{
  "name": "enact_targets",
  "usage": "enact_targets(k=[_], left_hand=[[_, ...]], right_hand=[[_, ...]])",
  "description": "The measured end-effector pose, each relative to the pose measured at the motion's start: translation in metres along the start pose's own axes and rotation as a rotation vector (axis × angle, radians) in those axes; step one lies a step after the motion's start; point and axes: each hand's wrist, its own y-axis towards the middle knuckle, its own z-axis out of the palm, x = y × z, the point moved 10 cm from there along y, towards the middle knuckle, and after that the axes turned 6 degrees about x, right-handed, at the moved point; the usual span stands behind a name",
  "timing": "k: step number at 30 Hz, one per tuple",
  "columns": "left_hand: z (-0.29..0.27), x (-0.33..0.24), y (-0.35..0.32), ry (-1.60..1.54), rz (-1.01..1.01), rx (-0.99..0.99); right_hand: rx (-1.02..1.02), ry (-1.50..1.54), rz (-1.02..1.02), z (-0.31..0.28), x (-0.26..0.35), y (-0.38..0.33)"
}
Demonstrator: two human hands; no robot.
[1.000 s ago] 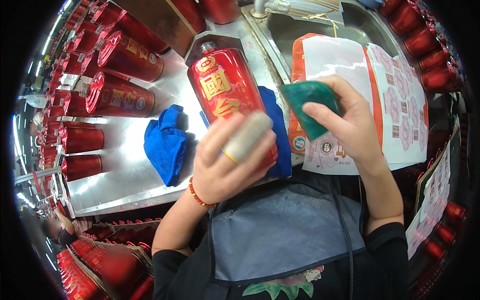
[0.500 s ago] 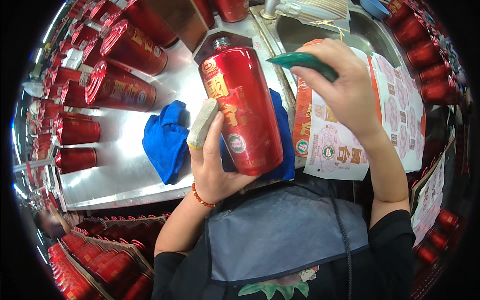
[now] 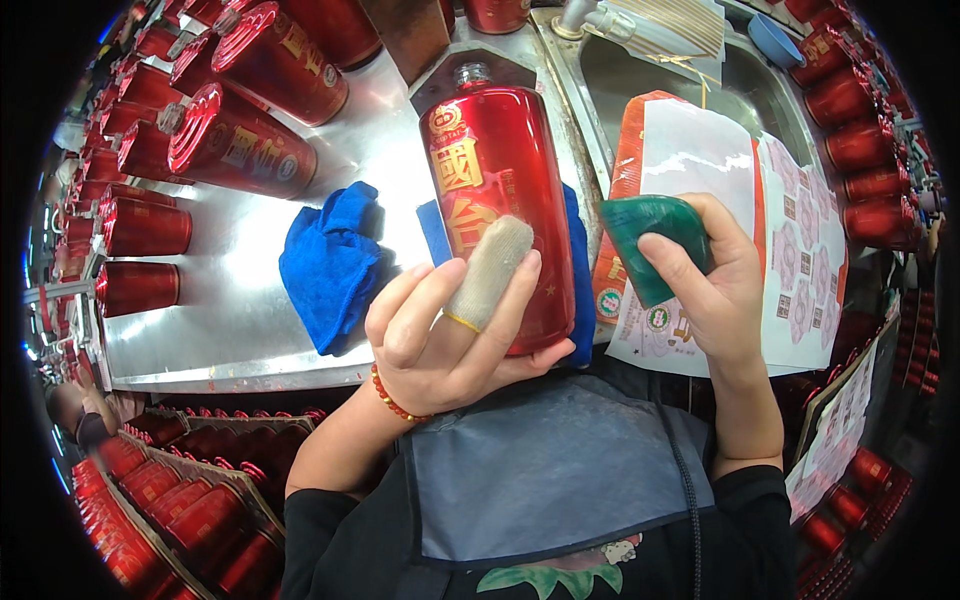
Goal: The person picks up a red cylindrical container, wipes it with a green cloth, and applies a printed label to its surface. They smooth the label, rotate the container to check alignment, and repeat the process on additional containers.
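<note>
A glossy red bottle point(image 3: 515, 170) with gold lettering leans with its bare threaded neck away from me. My left hand point(image 3: 440, 350) grips its lower end, the fingers over the lower front and the thumb at the base. One of those fingers wears a beige knitted finger cot point(image 3: 492, 272) with a yellow edge. To the right, my right hand point(image 3: 722, 300) pinches a flat green scraper point(image 3: 660, 245) between thumb and fingers, apart from the bottle. Beneath the scraper lie printed decal sheets point(image 3: 800, 330). Part of a blue cloth point(image 3: 583, 270) shows behind the bottle.
A crumpled blue cloth point(image 3: 330, 265) lies on the metal tabletop point(image 3: 225, 330). Red bottles point(image 3: 240, 150) crowd the left, with more in racks at the lower left and far right. A sink point(image 3: 745, 95) and a blue bowl point(image 3: 775, 40) are at the back right.
My left fingers have shifted across the bottle's lower front. The right hand has come down, and the scraper now shows its broad face instead of its edge.
</note>
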Motion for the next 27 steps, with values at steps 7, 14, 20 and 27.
enact_targets(k=[7,14,20,27], left_hand=[[-0.014,0.009,-0.001,-0.069,-0.108,-0.024],[0.018,0.082,0.025,-0.730,-0.504,-0.055],[0.049,0.087,0.038,-0.914,-0.596,-0.004],[0.056,0.088,0.037,-1.008,-0.627,0.011]], right_hand=[[-0.036,0.080,-0.011,-0.006,-0.007,-0.005],[0.098,0.188,0.116,0.019,-0.016,-0.012],[0.373,0.012,0.042,0.060,-0.003,-0.022],[0.423,-0.108,-0.129,0.072,0.009,-0.017]])
